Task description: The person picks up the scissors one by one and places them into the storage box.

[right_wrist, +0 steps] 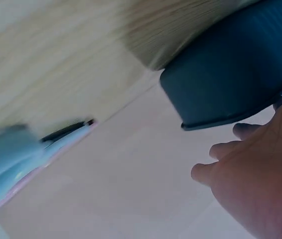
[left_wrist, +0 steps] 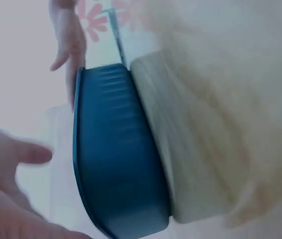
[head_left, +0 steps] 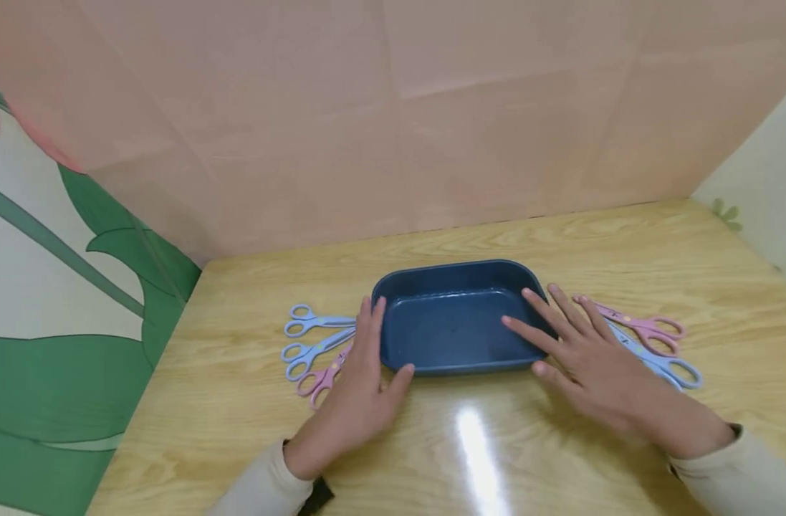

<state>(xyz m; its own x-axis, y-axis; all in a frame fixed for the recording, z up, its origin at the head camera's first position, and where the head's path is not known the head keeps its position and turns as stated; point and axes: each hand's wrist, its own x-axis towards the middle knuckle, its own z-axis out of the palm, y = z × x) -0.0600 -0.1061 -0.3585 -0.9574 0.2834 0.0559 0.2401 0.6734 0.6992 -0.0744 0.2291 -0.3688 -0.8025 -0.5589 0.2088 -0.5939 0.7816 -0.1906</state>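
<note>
A dark blue rectangular tray [head_left: 451,333] with rounded corners and nothing in it stands on the wooden table. At its left end is my left hand [head_left: 360,394], fingers straight along the rim and thumb by the near corner. My right hand [head_left: 602,376] is spread at the opposite end, its fingertips overlapping the tray's right wall in the head view. The right wrist view shows the fingers of that hand [right_wrist: 260,174] extended beside the rim. From the left wrist, the tray's outer side [left_wrist: 116,149] appears between both hands.
Left of the tray lie blue scissors [head_left: 312,352] and pink scissors [head_left: 324,376], blades toward it. More pink scissors [head_left: 657,333] and blue scissors [head_left: 679,373] lie to the right, partly under the right hand. A pinkish sheet [head_left: 393,129] hangs behind the table [head_left: 225,430].
</note>
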